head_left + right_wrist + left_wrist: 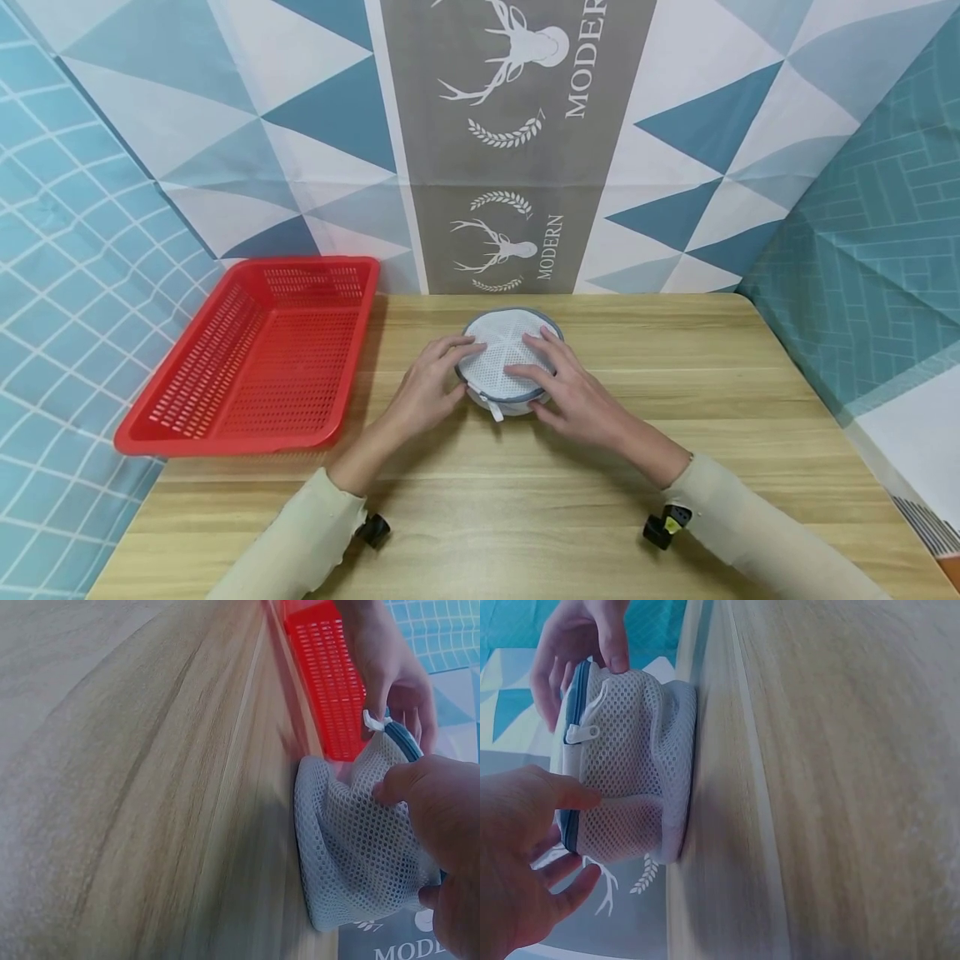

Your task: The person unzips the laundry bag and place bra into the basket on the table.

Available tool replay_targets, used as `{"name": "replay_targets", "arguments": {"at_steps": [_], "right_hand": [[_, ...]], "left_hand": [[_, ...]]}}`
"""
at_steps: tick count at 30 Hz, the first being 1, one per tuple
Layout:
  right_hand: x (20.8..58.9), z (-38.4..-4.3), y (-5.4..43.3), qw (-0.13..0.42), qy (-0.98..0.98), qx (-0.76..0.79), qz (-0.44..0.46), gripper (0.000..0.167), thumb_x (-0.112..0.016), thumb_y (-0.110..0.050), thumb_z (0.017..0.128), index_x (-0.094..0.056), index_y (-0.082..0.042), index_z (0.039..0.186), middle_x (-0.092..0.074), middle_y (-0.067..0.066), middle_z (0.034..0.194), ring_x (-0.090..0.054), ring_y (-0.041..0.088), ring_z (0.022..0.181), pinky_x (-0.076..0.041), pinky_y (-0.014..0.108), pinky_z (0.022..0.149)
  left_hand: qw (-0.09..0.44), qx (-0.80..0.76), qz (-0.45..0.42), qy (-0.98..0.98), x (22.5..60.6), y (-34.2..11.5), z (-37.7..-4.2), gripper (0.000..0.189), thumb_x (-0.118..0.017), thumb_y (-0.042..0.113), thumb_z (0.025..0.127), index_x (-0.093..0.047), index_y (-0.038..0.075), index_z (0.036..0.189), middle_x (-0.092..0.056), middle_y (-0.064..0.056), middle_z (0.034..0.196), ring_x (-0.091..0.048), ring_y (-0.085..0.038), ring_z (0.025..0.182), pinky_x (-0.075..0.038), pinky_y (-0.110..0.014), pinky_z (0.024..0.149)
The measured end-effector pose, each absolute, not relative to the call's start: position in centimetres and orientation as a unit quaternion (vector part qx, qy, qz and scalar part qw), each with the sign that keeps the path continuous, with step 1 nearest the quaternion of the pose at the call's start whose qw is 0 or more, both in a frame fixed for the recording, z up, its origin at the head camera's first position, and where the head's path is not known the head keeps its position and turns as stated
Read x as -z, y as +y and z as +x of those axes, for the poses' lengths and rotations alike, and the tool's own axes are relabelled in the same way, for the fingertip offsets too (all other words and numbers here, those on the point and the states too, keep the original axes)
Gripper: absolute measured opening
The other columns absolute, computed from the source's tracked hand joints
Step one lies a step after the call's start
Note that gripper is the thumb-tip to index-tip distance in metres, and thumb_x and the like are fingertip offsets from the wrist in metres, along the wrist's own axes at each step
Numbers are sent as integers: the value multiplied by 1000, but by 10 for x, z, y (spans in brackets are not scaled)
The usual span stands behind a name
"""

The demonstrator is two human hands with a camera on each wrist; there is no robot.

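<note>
A round white mesh laundry bag with a grey-blue zipped rim stands upright on the wooden table, its side slightly crumpled. My left hand holds its left edge, fingers over the top and thumb against the mesh side. On the opposite edge, my right hand grips the rim with fingers spread on the lid and the thumb pressing the side. A white zipper pull hangs at the front of the rim, between the two hands.
A red plastic basket with slotted walls stands on the left of the wooden table. Behind rises a patterned cloth with deer heads and triangles. Blue tiled-print cloth hangs along the left side.
</note>
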State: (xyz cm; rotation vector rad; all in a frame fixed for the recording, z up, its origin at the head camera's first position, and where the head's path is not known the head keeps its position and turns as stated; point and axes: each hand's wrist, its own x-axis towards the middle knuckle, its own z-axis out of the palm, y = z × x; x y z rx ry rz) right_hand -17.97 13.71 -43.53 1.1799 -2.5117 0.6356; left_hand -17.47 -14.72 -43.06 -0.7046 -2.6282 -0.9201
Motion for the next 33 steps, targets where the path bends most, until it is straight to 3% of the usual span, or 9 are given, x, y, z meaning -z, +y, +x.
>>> {"name": "replay_targets", "arguments": {"at_steps": [10,20,33], "right_hand": [[435,-182,137,141,-877,-225,400,69,-90,-1,87,-68,-23,149,-44,27,175,-35,62,166,-50,74,121],[436,-186,140,147,-888,-219,377,74,-91,4,84,-68,-21,150,-43,27,176,-33,61,167,-53,70,119],[438,-192,144,168,-891,-216,363,78,-88,9,83,-66,-19,152,-49,29,171,-37,59,166,-53,68,121]], "left_hand": [[152,304,-237,-910,430,-146,-171,66,-90,-3,85,-74,15,146,-77,-13,134,-67,-34,127,-64,-52,106],[178,270,-233,-917,431,-143,-167,66,-102,10,79,-77,16,139,-75,-7,117,-61,-23,109,-58,-35,86],[178,256,-221,-924,428,-136,-158,65,-104,19,79,-78,17,139,-73,-5,118,-58,-23,109,-54,-31,81]]}}
